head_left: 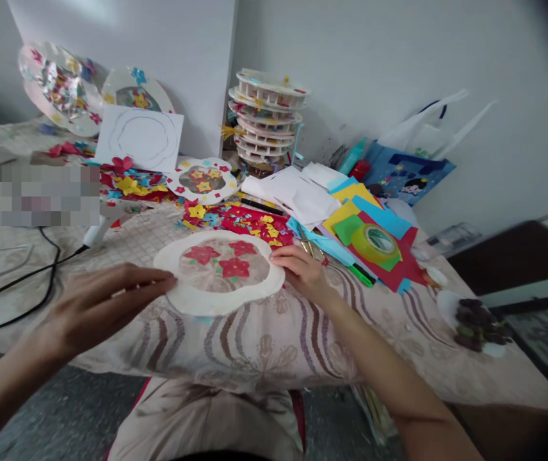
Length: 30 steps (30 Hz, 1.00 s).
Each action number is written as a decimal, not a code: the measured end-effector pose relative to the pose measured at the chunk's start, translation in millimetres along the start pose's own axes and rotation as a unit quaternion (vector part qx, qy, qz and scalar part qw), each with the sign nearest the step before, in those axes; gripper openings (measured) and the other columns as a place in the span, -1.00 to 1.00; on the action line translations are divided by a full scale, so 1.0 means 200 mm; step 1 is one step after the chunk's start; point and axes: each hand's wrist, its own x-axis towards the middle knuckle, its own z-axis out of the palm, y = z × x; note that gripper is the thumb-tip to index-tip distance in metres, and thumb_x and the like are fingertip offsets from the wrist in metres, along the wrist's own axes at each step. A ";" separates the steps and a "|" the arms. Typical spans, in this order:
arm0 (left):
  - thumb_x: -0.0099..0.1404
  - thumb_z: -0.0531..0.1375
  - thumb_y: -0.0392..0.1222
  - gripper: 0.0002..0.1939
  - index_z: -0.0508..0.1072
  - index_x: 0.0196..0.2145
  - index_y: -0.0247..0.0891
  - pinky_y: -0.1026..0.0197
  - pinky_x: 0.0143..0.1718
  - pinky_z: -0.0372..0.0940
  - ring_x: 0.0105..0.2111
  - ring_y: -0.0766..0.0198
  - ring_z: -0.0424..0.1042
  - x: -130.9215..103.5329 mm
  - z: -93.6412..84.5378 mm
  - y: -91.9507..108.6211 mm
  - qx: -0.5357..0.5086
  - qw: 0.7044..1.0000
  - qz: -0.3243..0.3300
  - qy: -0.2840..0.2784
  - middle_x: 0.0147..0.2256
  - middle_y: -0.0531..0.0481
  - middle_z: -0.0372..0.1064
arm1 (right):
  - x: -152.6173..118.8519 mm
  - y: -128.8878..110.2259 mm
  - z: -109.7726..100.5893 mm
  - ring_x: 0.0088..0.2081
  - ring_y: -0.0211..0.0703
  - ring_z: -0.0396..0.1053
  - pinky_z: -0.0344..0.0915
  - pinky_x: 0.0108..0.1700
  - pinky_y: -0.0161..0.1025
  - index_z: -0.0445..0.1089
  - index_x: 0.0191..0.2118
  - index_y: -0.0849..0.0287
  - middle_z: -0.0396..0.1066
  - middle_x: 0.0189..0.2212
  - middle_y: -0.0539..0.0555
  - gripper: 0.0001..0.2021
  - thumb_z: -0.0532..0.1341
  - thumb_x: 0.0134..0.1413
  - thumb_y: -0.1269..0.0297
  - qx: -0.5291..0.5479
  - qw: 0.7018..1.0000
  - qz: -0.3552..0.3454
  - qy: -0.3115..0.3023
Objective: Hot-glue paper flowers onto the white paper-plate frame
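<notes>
A white scalloped frame with a see-through window is in front of me, low over the cloth and close to the table's front edge. Red paper flowers with small green leaves show in its window. At the frame's left rim, my left hand is closed, pinching the edge between thumb and fingers. My right hand grips the opposite rim, its fingertips at the right edge. Scissors lie just behind my right hand, partly hidden by it.
Loose paper flowers and scraps are behind the frame, beside a smaller decorated frame. Coloured paper with a tape roll lies right. A glue gun with a black cord is left. A tiered white stack stands at the back.
</notes>
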 end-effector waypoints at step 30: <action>0.24 0.11 -0.39 -0.73 0.43 -0.14 -0.13 0.30 -0.16 0.33 -0.20 0.32 0.44 -0.38 0.14 -0.01 -0.059 0.986 -0.095 -0.121 -0.19 0.00 0.48 | -0.08 0.06 0.10 -0.09 -0.13 0.37 0.34 0.01 -0.01 0.43 -0.18 0.14 0.46 -0.17 0.11 -0.70 0.01 0.13 0.55 0.031 0.985 0.037 -0.167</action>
